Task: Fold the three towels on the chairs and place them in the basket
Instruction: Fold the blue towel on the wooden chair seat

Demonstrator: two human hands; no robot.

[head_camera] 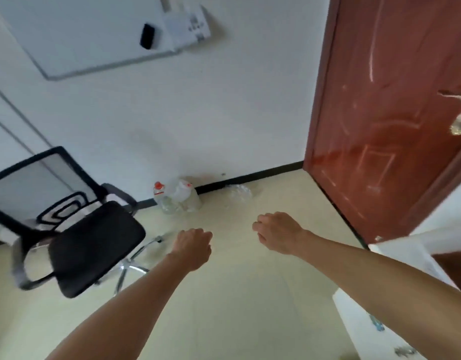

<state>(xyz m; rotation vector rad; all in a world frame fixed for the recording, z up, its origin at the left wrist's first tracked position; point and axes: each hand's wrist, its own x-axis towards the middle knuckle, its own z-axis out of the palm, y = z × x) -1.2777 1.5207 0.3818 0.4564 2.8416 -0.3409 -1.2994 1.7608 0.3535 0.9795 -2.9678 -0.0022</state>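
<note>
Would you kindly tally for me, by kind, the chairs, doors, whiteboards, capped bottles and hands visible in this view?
Office chair: 1
Door: 1
Whiteboard: 1
Red-capped bottles: 2
Hands: 2, the left hand and the right hand
Total: 7

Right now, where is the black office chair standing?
In the head view the black office chair stands on the left, by the white wall, with the clear plastic bottles to its right; the left hand is right of its seat.
</note>
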